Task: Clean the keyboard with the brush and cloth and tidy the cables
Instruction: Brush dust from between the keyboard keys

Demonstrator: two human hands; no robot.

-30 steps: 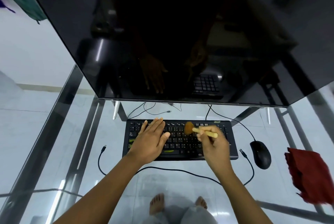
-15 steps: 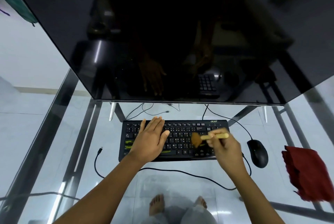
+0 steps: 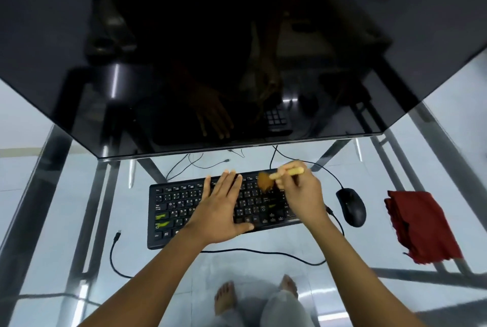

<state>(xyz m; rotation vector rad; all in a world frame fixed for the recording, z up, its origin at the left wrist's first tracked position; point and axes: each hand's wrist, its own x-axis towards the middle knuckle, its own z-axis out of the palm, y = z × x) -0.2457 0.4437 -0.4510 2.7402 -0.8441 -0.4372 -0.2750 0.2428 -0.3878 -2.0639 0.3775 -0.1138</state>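
A black keyboard (image 3: pixel 179 208) lies on the glass table under the monitor. My left hand (image 3: pixel 221 208) rests flat on its middle, fingers spread. My right hand (image 3: pixel 303 194) grips a small brush (image 3: pixel 266 181) by its pale wooden handle; the brown bristles touch the upper right keys. A red cloth (image 3: pixel 419 226) lies crumpled at the right. A loose black cable (image 3: pixel 258 250) with a USB plug at its left end runs along the table in front of the keyboard. Thinner cables (image 3: pixel 195 165) lie behind the keyboard.
A large dark monitor (image 3: pixel 237 49) overhangs the back of the glass table (image 3: pixel 52 208). A black mouse (image 3: pixel 351 206) sits right of the keyboard, its cable looping back. Metal frame bars and my bare feet show through the glass.
My right hand has swept the brush from the lower right keys up to the keyboard's top right rows. My left hand stays flat on the keyboard. The view has shifted slightly.
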